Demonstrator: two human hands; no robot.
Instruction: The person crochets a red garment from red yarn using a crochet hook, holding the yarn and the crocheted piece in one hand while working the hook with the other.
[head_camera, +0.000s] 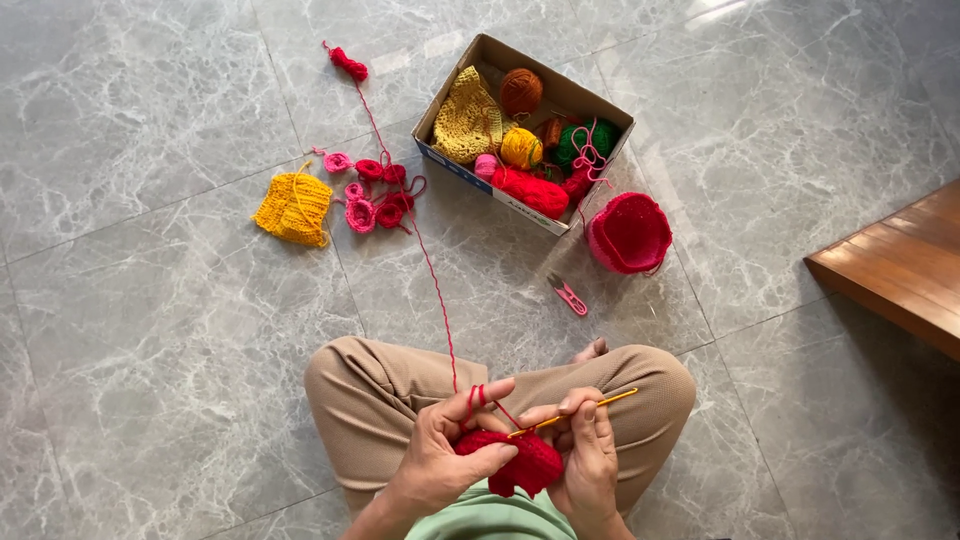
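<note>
Over our lap, our left hand pinches the red crochet piece, red yarn looped over its forefinger. Our right hand grips the yellow crochet hook, mid-stitch. Next move, we judge: keep yarn tension steady.

Package: one open cardboard box, the only package in view
Place: on the grey marble floor, upper middle of the view, well apart from the person
Shape: shallow, rectangular, lid off, set at a slant
Colours: plain brown inside; outer front wall white with blue print
Label: printed strip along that front wall, too small to make out
Signs, screens: none
</note>
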